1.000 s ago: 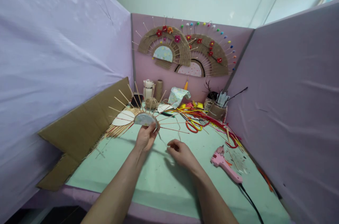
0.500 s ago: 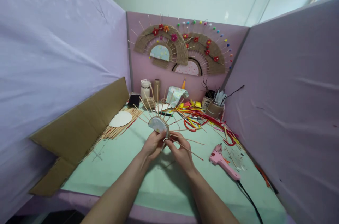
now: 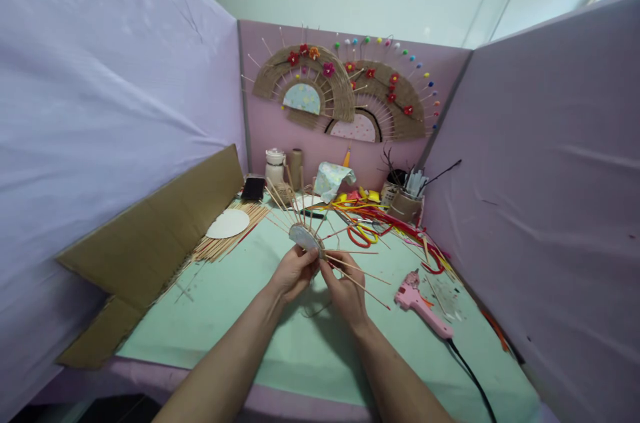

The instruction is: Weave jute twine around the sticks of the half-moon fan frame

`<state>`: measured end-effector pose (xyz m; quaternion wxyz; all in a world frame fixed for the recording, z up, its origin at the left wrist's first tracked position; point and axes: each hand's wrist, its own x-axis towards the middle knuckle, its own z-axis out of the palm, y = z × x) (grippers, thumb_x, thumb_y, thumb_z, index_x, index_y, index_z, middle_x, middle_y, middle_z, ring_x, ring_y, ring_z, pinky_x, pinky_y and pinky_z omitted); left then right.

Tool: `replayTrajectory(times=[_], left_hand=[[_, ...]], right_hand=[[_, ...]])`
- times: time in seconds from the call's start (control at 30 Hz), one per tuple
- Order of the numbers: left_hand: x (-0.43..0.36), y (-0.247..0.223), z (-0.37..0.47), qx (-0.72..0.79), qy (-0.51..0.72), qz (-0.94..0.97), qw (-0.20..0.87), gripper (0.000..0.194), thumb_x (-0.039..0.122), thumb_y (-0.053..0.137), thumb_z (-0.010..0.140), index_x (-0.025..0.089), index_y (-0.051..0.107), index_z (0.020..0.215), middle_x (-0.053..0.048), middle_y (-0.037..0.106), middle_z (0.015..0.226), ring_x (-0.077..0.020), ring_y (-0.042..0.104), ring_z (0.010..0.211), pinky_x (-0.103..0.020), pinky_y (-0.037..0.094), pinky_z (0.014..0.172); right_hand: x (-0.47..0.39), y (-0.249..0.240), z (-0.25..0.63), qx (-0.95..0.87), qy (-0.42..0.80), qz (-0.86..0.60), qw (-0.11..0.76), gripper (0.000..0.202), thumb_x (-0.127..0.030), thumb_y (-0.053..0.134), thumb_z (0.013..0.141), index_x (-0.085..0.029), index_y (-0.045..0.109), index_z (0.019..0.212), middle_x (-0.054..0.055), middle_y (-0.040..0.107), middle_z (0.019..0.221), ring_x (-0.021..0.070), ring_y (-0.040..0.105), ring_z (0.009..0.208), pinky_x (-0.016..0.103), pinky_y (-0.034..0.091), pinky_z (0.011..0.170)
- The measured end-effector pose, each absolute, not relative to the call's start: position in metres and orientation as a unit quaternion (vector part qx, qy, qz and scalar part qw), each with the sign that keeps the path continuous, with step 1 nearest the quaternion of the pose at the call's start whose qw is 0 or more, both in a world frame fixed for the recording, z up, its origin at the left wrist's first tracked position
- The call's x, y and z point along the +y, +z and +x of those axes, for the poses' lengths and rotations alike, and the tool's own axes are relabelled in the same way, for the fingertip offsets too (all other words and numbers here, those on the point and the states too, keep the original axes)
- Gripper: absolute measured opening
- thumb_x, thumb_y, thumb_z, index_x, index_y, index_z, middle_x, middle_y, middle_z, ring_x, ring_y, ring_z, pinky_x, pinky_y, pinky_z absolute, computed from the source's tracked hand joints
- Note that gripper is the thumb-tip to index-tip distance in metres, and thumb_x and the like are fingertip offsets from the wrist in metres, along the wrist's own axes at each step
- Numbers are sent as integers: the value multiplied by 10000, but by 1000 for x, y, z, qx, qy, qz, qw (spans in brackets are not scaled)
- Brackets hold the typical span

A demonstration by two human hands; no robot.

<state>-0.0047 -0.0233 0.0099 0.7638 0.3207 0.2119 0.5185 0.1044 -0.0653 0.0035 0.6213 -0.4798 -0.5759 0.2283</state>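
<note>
Between my hands, above the table, is a small half-round fabric-covered piece [image 3: 303, 237] with thin wooden sticks [image 3: 361, 271] fanning out from its curved edge. My left hand [image 3: 295, 272] is closed on its lower part, thumb on the face. At the lower right corner, my right hand [image 3: 346, 284] pinches the edge of the same piece, with sticks passing over and between its fingers. A brown cord runs along the curved rim, and a loose strand of cord [image 3: 317, 312] hangs below the hands. What lies under my fingertips is hidden.
A pink hot glue gun [image 3: 423, 306] lies at right, its black cable trailing forward. Red-handled scissors [image 3: 361, 235] and coloured pipe cleaners are behind. At left, a white oval card [image 3: 228, 224] rests on many sticks beside a cardboard sheet [image 3: 160, 250]. Finished fan decorations [image 3: 310, 80] hang at the back.
The half-round piece has shifted slightly right and tilted back, so its face looks narrower. The sticks have swung with it, and both hands keep their hold.
</note>
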Motion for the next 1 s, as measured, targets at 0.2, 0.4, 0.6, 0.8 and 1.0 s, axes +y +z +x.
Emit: replayTrajectory(times=[0.2,0.4,0.6,0.8,1.0], left_hand=[[-23,12,-2,244,546,302,742,451,126,748,642,184,507,1018,-60,664,874,-152,645,790,-282,494,797],[-27,12,-1,256,559,304,728,838,123,720,675,322,220,1316,2,650,861,-131,643,762,-299,504,774],[-24,15,-7,229,587,314,710,808,123,712,682,318,247,1314,31,631,798,-99,632,723,-242,497,746],[-19,16,-11,243,593,311,702,719,151,724,676,316,297,1231,21,628,825,-135,649,720,-281,516,694],[-12,12,-15,219,643,273,681,649,92,711,676,312,336,1158,51,621,793,-89,641,768,-255,490,813]], right_hand=[[-64,3,107,-599,127,-504,608,141,-282,530,837,-181,624,866,39,614,798,151,568,742,272,466,682],[-66,4,107,-608,142,-503,598,149,-319,547,827,-197,624,867,27,603,810,157,563,761,288,462,703],[-59,-6,107,-520,320,-483,627,432,-335,665,726,-214,475,1095,47,588,993,186,574,913,336,467,803],[-52,-12,108,-504,551,-374,550,512,-280,728,644,-238,450,1071,20,623,937,179,604,874,331,456,785],[-55,-8,108,-501,613,-369,486,355,-276,716,643,-199,525,932,-34,589,642,113,542,590,258,415,614]])
